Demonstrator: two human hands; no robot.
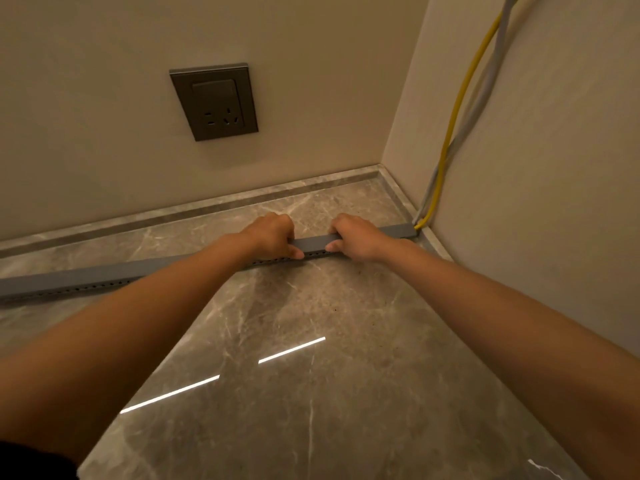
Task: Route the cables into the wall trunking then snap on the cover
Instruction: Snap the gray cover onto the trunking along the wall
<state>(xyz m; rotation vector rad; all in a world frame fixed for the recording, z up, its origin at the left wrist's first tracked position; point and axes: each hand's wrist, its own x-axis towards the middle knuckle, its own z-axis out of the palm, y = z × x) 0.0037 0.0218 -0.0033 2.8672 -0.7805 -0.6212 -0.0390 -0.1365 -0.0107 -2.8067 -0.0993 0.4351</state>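
Trunking: grey strip (313, 243) lying on the marble floor (311, 375), a little out from the back wall's skirting (207, 206).
Long axis: left to right, slanting slightly away toward the right. The right end reaches the right wall near the corner, and the left end runs off the picture's edge.
Near side: a row of small holes faces the person.
Cables: yellow cable (460, 98) and grey cable (485, 91) drop down the right wall to the trunking's right end.
Left hand (273, 237): fingers curled over the top, thumb on the near side, gripping.
Right hand (356, 240): same grip, just beside the left.
Socket (214, 101): dark plate on the back wall.
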